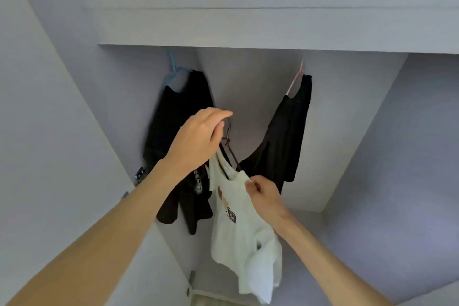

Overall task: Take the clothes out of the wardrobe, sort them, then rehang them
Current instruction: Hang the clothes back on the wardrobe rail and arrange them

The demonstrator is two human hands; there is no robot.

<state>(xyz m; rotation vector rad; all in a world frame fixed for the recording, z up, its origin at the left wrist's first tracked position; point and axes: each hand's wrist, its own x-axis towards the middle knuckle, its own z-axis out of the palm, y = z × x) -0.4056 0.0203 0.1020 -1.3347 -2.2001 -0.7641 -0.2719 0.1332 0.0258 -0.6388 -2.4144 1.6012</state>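
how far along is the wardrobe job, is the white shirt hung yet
Not yet. Two black garments hang inside, one on a blue hanger and one on a pink hanger; whether already sorted, I cannot tell. In hand: the left hand grips a dark hanger carrying the white shirt, and the right hand pinches its shoulder. Left: hooking it inside the wardrobe.

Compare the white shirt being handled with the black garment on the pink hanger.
The white shirt is pale with a small printed picture; the black garment is plain dark. The white shirt sits on a dark hanger gripped by the left hand, with the right hand pinching its shoulder; the black garment hangs untouched from its pink hanger further back in the wardrobe. Both are on hangers.
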